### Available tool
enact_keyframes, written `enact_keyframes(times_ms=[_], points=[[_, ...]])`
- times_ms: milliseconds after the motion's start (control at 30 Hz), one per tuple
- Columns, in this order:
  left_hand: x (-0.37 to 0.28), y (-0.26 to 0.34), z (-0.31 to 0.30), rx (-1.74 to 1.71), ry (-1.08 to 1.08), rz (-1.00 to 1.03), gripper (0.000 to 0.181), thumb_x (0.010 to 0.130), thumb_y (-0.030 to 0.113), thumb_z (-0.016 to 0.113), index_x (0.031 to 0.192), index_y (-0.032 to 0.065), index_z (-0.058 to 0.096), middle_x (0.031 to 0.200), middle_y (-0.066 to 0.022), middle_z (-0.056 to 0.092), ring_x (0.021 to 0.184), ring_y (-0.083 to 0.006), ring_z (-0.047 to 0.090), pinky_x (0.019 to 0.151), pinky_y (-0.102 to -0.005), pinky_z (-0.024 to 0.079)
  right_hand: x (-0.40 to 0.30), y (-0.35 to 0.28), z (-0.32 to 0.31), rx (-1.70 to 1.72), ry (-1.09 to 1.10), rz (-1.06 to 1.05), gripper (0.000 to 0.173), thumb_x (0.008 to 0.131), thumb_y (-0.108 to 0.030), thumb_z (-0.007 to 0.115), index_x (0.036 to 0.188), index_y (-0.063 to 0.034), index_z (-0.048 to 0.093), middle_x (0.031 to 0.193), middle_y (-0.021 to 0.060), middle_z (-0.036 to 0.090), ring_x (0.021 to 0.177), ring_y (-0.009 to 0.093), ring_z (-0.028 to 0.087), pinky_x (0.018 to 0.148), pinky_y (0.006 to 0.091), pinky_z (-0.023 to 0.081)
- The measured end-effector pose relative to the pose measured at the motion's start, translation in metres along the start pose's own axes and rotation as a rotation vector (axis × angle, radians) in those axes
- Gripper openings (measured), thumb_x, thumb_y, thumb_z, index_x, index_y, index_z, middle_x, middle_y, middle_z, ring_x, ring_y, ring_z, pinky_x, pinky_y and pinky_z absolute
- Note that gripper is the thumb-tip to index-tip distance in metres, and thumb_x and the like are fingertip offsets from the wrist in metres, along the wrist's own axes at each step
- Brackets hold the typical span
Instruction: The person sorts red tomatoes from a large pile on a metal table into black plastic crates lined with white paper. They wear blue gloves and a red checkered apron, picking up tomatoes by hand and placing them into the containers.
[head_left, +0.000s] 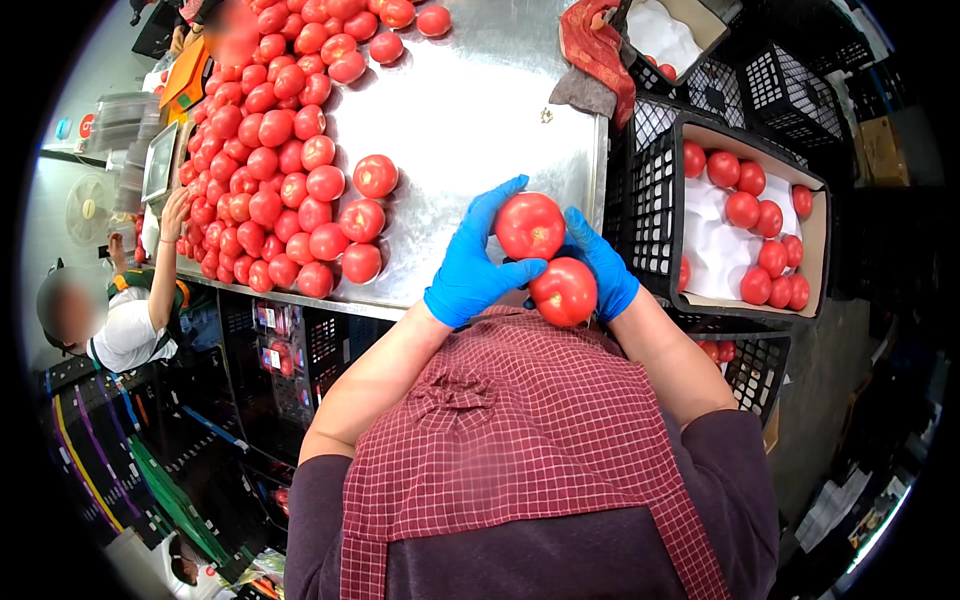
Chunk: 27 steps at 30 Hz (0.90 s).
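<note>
Both my hands wear blue gloves and meet above the near right part of a metal table (465, 105). My left hand (476, 255) curls around a large red tomato (530, 225), its thumb lying across the gap to a second one. That second red tomato (564, 292) sits closer to my body, in my right hand (606, 270), whose fingers are partly hidden behind it. The two tomatoes appear to touch, stem scars facing up. On the table to the left lies a large heap of tomatoes (262, 165), with a few loose ones (375, 176) at its edge.
At right, a black plastic crate (656, 195) with a cardboard and paper lining holds several tomatoes (769, 217). A red cloth (596, 52) hangs over the table's far right corner. Across the left side, a person's hand (175, 214) reaches to the heap. More crates (791, 94) stand beyond.
</note>
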<state>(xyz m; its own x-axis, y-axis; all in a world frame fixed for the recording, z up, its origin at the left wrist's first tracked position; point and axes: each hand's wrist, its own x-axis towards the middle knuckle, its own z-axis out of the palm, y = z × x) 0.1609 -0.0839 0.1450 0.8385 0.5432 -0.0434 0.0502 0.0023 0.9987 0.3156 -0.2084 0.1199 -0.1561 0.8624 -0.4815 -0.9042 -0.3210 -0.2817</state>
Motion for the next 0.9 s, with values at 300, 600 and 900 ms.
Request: enact_keyframes(times_ms=[300, 600, 900], points=[[-0.028, -0.022, -0.037, -0.753, 0.207, -0.303, 0.075, 0.087, 0.032, 0.07, 0.15, 0.0101, 0.036, 0.141, -0.0126, 0.049, 0.125, -0.0259, 0.054, 0.098, -0.0387, 0.051, 0.011, 0.035, -0.013, 0.1, 0.042, -0.092, 0.06, 0.096, -0.052, 0.054, 0.134, -0.0058, 0.051, 0.122, 0.0199, 0.062, 0.113, 0.035, 0.062, 0.087, 0.0545, 0.057], [-0.04, -0.053, -0.056, -1.232, 0.089, -0.581, 0.071, 0.095, 0.064, 0.048, 0.136, 0.0058, 0.044, 0.126, -0.0191, 0.06, 0.104, -0.0329, 0.066, 0.092, -0.0502, 0.056, 0.012, 0.045, 0.012, -0.137, 0.065, -0.193, 0.077, 0.078, -0.014, 0.079, 0.144, -0.0139, 0.04, 0.131, 0.0116, 0.054, 0.114, 0.026, 0.061, 0.08, 0.038, 0.06], [-0.04, -0.052, -0.061, -1.124, 0.207, -0.716, 0.071, 0.095, 0.065, 0.046, 0.135, 0.0064, 0.047, 0.137, -0.018, 0.053, 0.121, -0.0354, 0.056, 0.1, -0.0552, 0.048, 0.013, 0.039, 0.03, -0.508, 0.166, -0.241, 0.086, 0.074, -0.006, 0.082, 0.147, -0.0142, 0.037, 0.131, 0.0104, 0.054, 0.108, 0.022, 0.062, 0.075, 0.0329, 0.058]])
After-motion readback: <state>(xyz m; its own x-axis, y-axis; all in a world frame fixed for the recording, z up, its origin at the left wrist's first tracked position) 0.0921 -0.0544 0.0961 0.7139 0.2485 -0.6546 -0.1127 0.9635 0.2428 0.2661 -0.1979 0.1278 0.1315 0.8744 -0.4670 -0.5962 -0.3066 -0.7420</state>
